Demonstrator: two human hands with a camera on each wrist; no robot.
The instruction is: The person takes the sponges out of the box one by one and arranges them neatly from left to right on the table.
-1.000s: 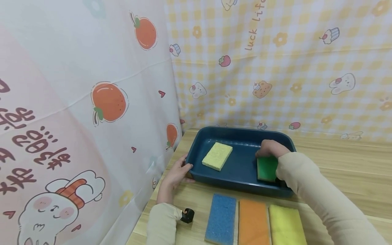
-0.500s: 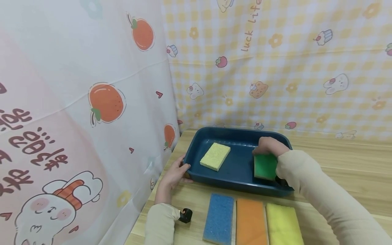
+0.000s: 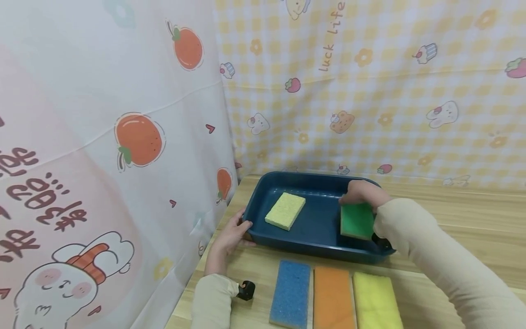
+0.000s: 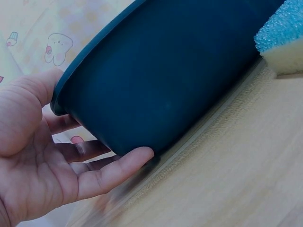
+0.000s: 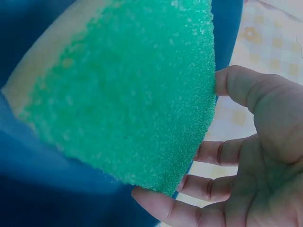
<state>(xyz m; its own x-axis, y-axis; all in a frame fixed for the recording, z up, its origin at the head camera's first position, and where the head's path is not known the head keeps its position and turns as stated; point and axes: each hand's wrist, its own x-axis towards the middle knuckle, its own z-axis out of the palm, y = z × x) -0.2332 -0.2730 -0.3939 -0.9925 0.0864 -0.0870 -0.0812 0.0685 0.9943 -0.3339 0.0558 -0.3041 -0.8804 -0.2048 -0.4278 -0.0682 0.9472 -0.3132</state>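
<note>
A dark blue rectangular basin [image 3: 297, 247] stands on the wooden table. My left hand [image 3: 230, 235] grips its left end, thumb at the rim and fingers against the outer wall and underside, as the left wrist view shows. Inside the basin, toward the left, lies a pale yellow sponge [image 3: 285, 211]. My right hand [image 3: 362, 192] reaches into the right end and holds a green-topped sponge [image 3: 356, 222] by its edges. In the right wrist view the thumb and fingers [image 5: 161, 205] press along the borders of this sponge, whose pale underlayer shows at one side.
In front of the basin, a blue sponge [image 3: 290, 294], an orange sponge [image 3: 334, 297] and a yellow sponge [image 3: 377, 300] lie side by side. Printed cloths hang at the left [image 3: 82, 100] and behind the table [image 3: 370, 91]. A black wrist device [image 3: 246, 290] sits at the left sleeve.
The head view has turned slightly right, so everything shifts left in it. The green sponge has moved a little away from the basin's front wall with my right hand. My left hand keeps its grip.
</note>
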